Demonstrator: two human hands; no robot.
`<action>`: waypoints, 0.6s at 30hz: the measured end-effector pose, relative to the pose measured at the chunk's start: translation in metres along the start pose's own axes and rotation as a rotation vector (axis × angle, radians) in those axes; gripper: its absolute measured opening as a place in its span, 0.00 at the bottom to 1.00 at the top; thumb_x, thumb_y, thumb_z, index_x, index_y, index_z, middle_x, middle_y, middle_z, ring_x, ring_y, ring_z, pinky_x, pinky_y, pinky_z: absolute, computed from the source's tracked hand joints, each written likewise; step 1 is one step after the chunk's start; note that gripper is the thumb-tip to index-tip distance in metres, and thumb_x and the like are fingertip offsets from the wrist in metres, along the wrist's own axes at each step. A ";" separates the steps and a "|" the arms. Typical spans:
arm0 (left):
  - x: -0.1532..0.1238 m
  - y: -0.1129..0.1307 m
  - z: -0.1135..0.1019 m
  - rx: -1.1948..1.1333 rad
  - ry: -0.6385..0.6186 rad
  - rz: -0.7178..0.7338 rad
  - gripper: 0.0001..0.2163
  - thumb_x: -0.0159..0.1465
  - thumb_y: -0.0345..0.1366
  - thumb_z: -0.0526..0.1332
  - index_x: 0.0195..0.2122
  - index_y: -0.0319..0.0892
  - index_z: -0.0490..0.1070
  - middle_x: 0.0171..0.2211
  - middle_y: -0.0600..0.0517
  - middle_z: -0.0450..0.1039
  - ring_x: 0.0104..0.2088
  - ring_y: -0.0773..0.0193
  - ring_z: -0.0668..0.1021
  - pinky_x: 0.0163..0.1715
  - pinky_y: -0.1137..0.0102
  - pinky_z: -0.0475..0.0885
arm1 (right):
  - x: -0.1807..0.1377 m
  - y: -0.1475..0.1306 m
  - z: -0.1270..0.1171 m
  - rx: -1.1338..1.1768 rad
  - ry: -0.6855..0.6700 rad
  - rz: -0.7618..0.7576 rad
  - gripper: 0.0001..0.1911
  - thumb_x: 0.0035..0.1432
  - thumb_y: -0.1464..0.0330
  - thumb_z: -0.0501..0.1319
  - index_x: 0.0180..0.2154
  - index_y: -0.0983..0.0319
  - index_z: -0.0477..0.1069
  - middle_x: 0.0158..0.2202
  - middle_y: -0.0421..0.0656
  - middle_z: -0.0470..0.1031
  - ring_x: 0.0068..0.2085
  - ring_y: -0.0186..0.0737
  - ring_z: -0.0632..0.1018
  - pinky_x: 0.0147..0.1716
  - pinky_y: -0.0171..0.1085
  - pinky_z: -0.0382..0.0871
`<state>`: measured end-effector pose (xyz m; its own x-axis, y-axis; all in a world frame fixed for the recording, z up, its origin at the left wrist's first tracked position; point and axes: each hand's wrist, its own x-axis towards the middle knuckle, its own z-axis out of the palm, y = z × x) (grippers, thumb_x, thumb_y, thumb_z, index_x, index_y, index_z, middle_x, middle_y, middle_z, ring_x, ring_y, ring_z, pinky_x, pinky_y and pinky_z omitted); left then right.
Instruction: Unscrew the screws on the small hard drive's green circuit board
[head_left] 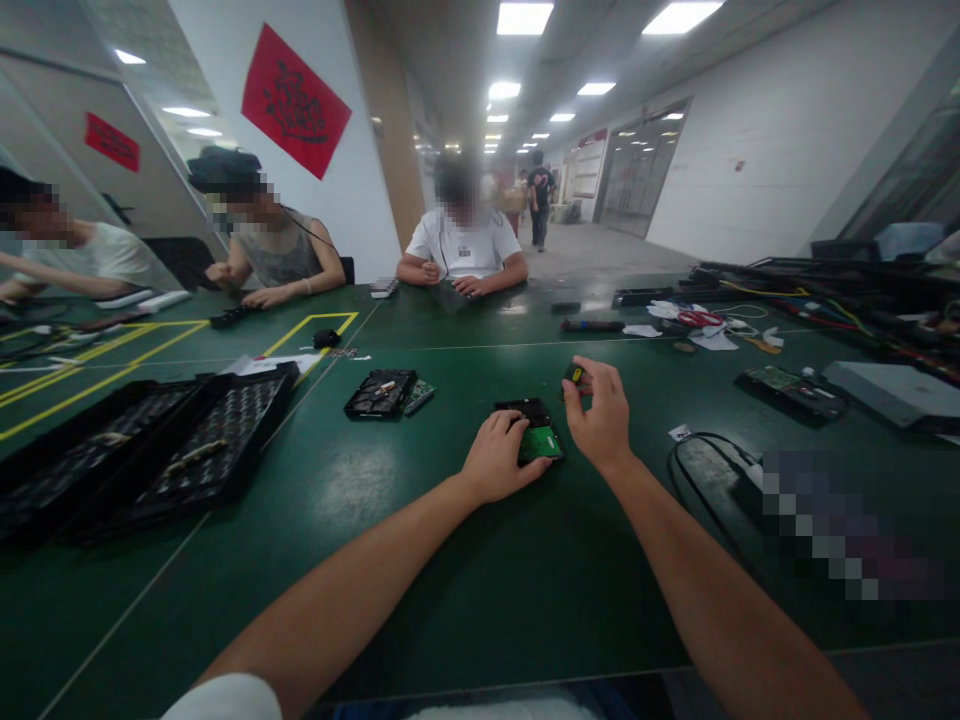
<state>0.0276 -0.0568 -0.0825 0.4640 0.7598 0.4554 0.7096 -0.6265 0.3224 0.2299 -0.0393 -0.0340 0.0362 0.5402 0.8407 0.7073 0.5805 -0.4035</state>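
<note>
A black hard drive with a green circuit board (537,432) lies on the green table (420,560) in front of me. My left hand (501,456) rests on its near left side, fingers curled on it. Just to the right, my right hand (600,415) is closed around a small black and yellow tool (574,376), probably a screwdriver, held above the drive's far right corner.
A second opened drive (379,392) with a loose board (418,396) lies to the left. Black trays (150,450) stand at the far left. A black cable (705,460) curls at right, beyond it boards and cables (787,385). Three people sit across the table.
</note>
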 end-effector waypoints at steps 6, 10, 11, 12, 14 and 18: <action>0.000 0.000 0.000 0.002 -0.002 -0.002 0.31 0.62 0.57 0.65 0.59 0.40 0.71 0.59 0.39 0.69 0.61 0.44 0.70 0.63 0.49 0.68 | 0.001 -0.003 0.000 0.014 0.001 -0.007 0.19 0.69 0.62 0.59 0.59 0.57 0.65 0.52 0.51 0.71 0.48 0.49 0.77 0.43 0.49 0.80; 0.000 -0.001 0.001 0.009 0.002 0.002 0.31 0.62 0.57 0.65 0.59 0.40 0.71 0.59 0.39 0.69 0.61 0.44 0.70 0.63 0.50 0.67 | 0.003 -0.006 -0.002 -0.007 -0.008 -0.023 0.18 0.68 0.61 0.62 0.56 0.58 0.67 0.51 0.51 0.71 0.46 0.48 0.76 0.43 0.49 0.79; 0.000 -0.001 0.001 0.012 0.003 0.002 0.31 0.62 0.57 0.65 0.59 0.39 0.71 0.59 0.39 0.69 0.61 0.44 0.70 0.64 0.50 0.67 | 0.002 -0.006 -0.001 -0.004 -0.013 -0.029 0.18 0.68 0.62 0.61 0.57 0.58 0.66 0.51 0.51 0.71 0.45 0.48 0.77 0.43 0.49 0.79; 0.000 -0.001 0.001 0.013 0.003 0.002 0.31 0.62 0.57 0.65 0.59 0.39 0.70 0.59 0.39 0.69 0.61 0.44 0.70 0.64 0.50 0.67 | 0.002 -0.006 -0.001 0.002 -0.020 -0.034 0.18 0.69 0.63 0.59 0.58 0.58 0.65 0.52 0.51 0.71 0.46 0.48 0.77 0.44 0.49 0.79; 0.000 -0.001 0.001 0.013 0.001 0.003 0.31 0.62 0.57 0.65 0.59 0.40 0.70 0.59 0.39 0.69 0.61 0.44 0.70 0.64 0.50 0.67 | 0.001 -0.005 0.000 0.018 -0.030 -0.039 0.19 0.70 0.64 0.57 0.60 0.58 0.64 0.53 0.52 0.72 0.46 0.48 0.78 0.45 0.49 0.79; 0.000 0.000 0.001 0.009 0.000 0.002 0.31 0.63 0.57 0.64 0.59 0.40 0.71 0.59 0.39 0.69 0.61 0.44 0.70 0.64 0.50 0.67 | 0.000 -0.003 0.000 0.008 -0.011 -0.025 0.21 0.68 0.62 0.61 0.59 0.57 0.64 0.53 0.52 0.71 0.45 0.48 0.78 0.43 0.50 0.80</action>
<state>0.0277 -0.0562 -0.0830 0.4655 0.7588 0.4556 0.7137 -0.6262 0.3138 0.2275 -0.0410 -0.0326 0.0105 0.5323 0.8465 0.7020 0.5989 -0.3853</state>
